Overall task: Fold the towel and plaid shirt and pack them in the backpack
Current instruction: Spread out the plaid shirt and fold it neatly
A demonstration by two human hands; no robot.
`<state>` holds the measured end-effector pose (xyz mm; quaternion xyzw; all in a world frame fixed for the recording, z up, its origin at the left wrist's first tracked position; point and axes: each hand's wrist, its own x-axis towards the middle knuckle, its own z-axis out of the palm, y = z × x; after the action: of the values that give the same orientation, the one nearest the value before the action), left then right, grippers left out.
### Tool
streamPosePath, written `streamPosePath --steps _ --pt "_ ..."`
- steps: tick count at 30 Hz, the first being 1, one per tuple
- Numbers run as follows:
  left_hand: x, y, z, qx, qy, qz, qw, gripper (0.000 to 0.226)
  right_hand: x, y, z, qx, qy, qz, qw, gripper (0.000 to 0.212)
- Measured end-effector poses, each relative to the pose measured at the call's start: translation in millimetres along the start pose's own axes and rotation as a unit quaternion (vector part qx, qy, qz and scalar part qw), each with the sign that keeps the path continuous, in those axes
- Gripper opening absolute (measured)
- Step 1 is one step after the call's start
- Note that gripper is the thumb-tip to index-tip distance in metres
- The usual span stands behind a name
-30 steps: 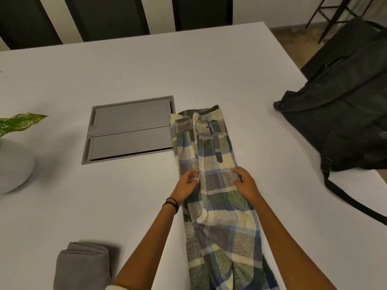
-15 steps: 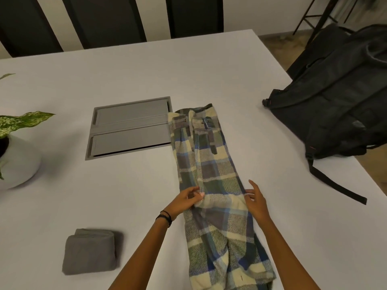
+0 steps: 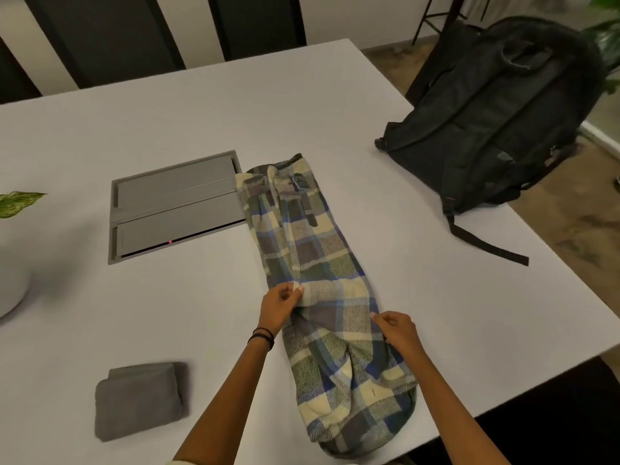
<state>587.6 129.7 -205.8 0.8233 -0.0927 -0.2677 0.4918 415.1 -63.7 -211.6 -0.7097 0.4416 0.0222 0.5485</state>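
The plaid shirt (image 3: 312, 263), folded into a long narrow strip, lies lengthwise on the white table (image 3: 167, 122), collar end far, hem end at the near edge. My left hand (image 3: 280, 305) pinches its left edge about halfway down. My right hand (image 3: 397, 328) grips the right edge a little nearer to me. A grey towel (image 3: 139, 399) sits folded into a small square at the near left, apart from both hands. The black backpack (image 3: 486, 122) lies on the table's far right corner, a strap trailing toward me.
A grey recessed cable hatch (image 3: 174, 203) is set into the table, touching the shirt's collar end. A white plant pot (image 3: 10, 286) with a green leaf stands at the left edge. Dark chairs line the far side; the table's right edge drops to floor.
Both hands have slid down the shirt toward me and closed on its two side edges. The view has widened, bringing more of the backpack and the towel into sight.
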Motion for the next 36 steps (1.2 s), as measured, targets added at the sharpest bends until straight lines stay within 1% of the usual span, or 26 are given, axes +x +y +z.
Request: streamPosePath --steps 2,4,8,10,16,19,22,25,30,32,34,35,36 --pt "0 -1 0 0.007 0.025 0.003 1.0 0.024 -7 5 -1 0.01 -0.015 -0.001 1.0 0.023" --pt "-3 2 -1 0.0 0.034 0.008 0.999 0.022 -15 9 -3 0.031 -0.022 -0.002 0.999 0.026" --pt "-1 2 -4 -0.035 0.022 -0.005 0.999 0.027 -26 10 -9 0.069 -0.042 0.003 0.997 0.027" --pt "0 0 -8 -0.044 0.021 -0.016 0.999 0.026 -31 9 -12 0.087 -0.051 0.006 0.995 0.024" --pt "3 -17 -14 -0.012 0.006 -0.037 0.999 0.019 -36 11 -13 0.092 -0.07 0.015 0.993 0.021" --pt "1 -23 -14 0.007 0.008 -0.049 0.999 0.018 -36 13 -9 0.079 -0.079 0.021 0.994 0.018" --pt "0 -25 -15 0.026 0.015 -0.048 0.998 0.012 -34 21 -7 0.04 -0.101 0.021 0.994 0.028" --pt "-1 -28 -18 0.034 0.016 -0.052 0.998 0.009 -33 27 -5 0.002 -0.117 0.011 0.993 0.028" --pt "-4 -30 -20 0.039 -0.006 -0.058 0.998 0.013 -30 32 -4 -0.03 -0.109 -0.004 0.994 0.028" --pt "-7 -28 -19 0.083 0.0 -0.029 0.996 0.021 -31 32 -2 -0.04 -0.102 -0.008 0.994 0.03" --pt "-11 -27 -17 0.168 0.041 0.047 0.984 0.037 -31 30 0 -0.046 -0.101 -0.017 0.994 0.035" --pt "-13 -26 -15 0.203 0.053 0.097 0.973 0.043 -32 29 0 -0.045 -0.101 -0.023 0.994 0.036" --pt "-15 -25 -13 0.231 0.045 0.144 0.961 0.046 -31 28 1 -0.044 -0.1 -0.027 0.994 0.036"
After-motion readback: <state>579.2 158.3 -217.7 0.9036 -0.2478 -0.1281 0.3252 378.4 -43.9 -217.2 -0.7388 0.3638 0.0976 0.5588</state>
